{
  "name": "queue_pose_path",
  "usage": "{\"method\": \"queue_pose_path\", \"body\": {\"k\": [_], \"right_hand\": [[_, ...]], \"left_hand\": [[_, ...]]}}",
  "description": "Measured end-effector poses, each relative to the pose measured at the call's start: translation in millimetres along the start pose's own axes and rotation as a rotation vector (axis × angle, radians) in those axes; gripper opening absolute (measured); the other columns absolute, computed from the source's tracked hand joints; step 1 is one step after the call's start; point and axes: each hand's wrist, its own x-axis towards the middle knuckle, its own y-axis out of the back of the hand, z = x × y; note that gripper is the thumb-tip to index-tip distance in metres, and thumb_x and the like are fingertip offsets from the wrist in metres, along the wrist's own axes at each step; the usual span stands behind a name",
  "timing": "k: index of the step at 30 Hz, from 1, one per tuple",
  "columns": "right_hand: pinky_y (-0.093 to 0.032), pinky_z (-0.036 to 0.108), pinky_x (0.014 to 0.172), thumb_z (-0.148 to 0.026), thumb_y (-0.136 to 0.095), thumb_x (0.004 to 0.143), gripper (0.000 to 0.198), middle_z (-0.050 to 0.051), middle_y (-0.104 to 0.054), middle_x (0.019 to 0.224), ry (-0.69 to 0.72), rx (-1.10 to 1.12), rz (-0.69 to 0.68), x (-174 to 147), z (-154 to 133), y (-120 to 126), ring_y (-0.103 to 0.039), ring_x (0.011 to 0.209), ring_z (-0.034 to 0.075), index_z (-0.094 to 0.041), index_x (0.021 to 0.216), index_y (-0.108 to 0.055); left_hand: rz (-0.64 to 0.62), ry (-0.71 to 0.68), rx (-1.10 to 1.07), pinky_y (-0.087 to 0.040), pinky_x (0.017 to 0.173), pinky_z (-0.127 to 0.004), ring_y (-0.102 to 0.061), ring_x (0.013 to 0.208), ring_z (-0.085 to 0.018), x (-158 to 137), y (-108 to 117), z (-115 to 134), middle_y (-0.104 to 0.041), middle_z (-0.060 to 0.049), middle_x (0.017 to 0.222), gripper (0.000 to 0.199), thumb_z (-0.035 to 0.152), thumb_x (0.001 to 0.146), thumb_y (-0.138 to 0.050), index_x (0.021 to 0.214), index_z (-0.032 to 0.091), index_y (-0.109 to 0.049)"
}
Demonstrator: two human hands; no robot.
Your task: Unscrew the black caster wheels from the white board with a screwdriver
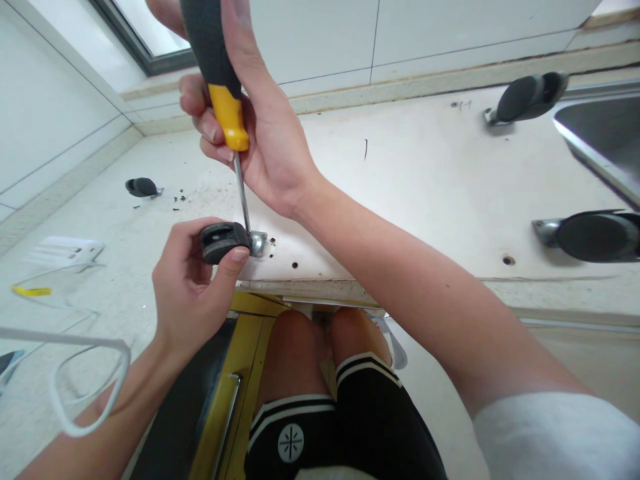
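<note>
My right hand (273, 127) is wrapped round a screwdriver (230, 120) with a black and yellow handle. Its metal shaft points down, and the tip meets the metal mounting plate beside a black caster wheel (217, 241). Fingers and thumb of my left hand (193, 287) grip that caster from its left side. The plate lies on a white board (400, 193), close to its front left corner, with small dark holes next to it. Whether a screw sits under the tip is hidden.
Two more casters, one at the back (520, 99) and one in front (595, 237), stand on the board's right part. Another caster (143, 187) is at the left, near dark crumbs. A white power strip (65, 252) and cable (95, 341) lie left. A sink (607, 133) is far right.
</note>
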Motion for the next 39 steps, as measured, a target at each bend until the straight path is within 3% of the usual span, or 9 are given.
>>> {"method": "queue_pose_path", "body": {"k": [5,9,12,16,20,22,26,29,39], "right_hand": [[-0.031,0.014,0.041,-0.092,-0.068,0.100,0.054,-0.007,-0.027,0.068,-0.049,0.003,-0.126,-2.0,-3.9,11.5,-0.038,0.062,0.007,-0.046,0.128,-0.071],[-0.037,0.012,0.044,-0.070,-0.059,0.118,0.037,-0.008,-0.035,0.072,-0.497,-0.267,-0.440,5.8,-4.0,5.8,-0.034,0.059,0.007,-0.034,0.115,-0.072],[-0.036,0.012,0.044,-0.065,-0.026,0.128,0.056,-0.007,-0.038,0.072,-0.637,-0.346,-0.336,10.6,-15.6,-7.9,-0.029,0.058,0.009,-0.032,0.112,-0.069],[-0.031,0.012,0.045,-0.073,-0.024,0.125,0.063,-0.008,-0.048,0.075,-0.534,-0.337,-0.165,17.7,-28.6,-14.4,-0.035,0.059,0.006,-0.031,0.111,-0.069],[-0.032,0.021,0.048,-0.094,-0.056,0.106,0.066,-0.007,-0.055,0.077,-0.265,-0.414,-0.081,30.2,-29.1,-1.0,-0.038,0.058,0.007,-0.030,0.113,-0.074],[-0.031,0.024,0.048,-0.097,-0.068,0.097,0.069,-0.005,-0.055,0.076,-0.200,-0.484,0.031,35.4,-28.6,4.5,-0.040,0.058,0.009,-0.030,0.112,-0.075],[-0.030,0.026,0.049,-0.078,-0.052,0.117,0.056,-0.005,-0.056,0.073,-0.193,-0.540,0.144,38.6,-30.6,6.6,-0.040,0.055,0.010,-0.027,0.112,-0.074],[-0.032,0.026,0.049,-0.076,-0.054,0.117,0.055,-0.005,-0.058,0.071,-0.193,-0.549,0.154,37.8,-32.1,7.7,-0.042,0.054,0.010,-0.026,0.111,-0.075],[-0.036,0.019,0.045,-0.079,-0.062,0.113,0.055,-0.004,-0.062,0.068,-0.183,-0.608,0.069,36.7,-27.2,18.0,-0.047,0.052,0.007,-0.026,0.106,-0.077]], "left_hand": [[-0.021,0.071,0.053,-0.065,0.076,-0.030,-0.080,0.092,-0.018,-1.3,0.9,7.4,-0.080,0.002,0.108,0.030,0.052,0.105,-0.084,0.125,0.032,-0.075],[-0.017,0.099,0.010,-0.070,0.080,-0.036,-0.080,0.094,-0.022,-2.5,1.3,7.9,-0.081,-0.001,0.108,0.027,0.050,0.102,-0.087,0.122,0.035,-0.077],[0.011,0.149,-0.006,-0.070,0.084,-0.034,-0.078,0.095,-0.021,-1.2,3.5,2.6,-0.080,-0.003,0.107,0.026,0.045,0.098,-0.090,0.120,0.035,-0.079],[0.120,0.201,-0.092,-0.072,0.092,-0.033,-0.079,0.101,-0.020,19.0,10.2,-18.5,-0.076,-0.003,0.111,0.033,0.050,0.099,-0.091,0.121,0.029,-0.078],[0.301,0.305,-0.299,-0.074,0.083,-0.031,-0.080,0.087,-0.015,69.8,17.3,-54.0,-0.075,0.000,0.099,0.034,0.043,0.099,-0.095,0.112,0.021,-0.072],[0.407,0.466,-0.329,-0.071,0.073,-0.024,-0.076,0.076,-0.012,97.5,20.3,-72.3,-0.073,0.001,0.091,0.019,0.024,0.106,-0.086,0.103,0.017,-0.069],[0.508,0.896,-0.429,-0.064,0.062,-0.017,-0.069,0.066,-0.009,132.1,28.0,-103.5,-0.072,0.000,0.084,0.021,0.013,0.114,-0.072,0.095,0.013,-0.066],[0.567,1.035,-0.498,-0.064,0.061,-0.018,-0.070,0.067,-0.010,137.6,37.0,-124.1,-0.071,-0.002,0.083,0.021,0.013,0.116,-0.069,0.096,0.014,-0.063],[0.760,1.244,-0.782,-0.069,0.063,-0.017,-0.072,0.064,-0.011,127.8,62.7,-178.5,-0.073,-0.003,0.086,0.021,0.027,0.125,-0.052,0.117,0.019,-0.069]]}}
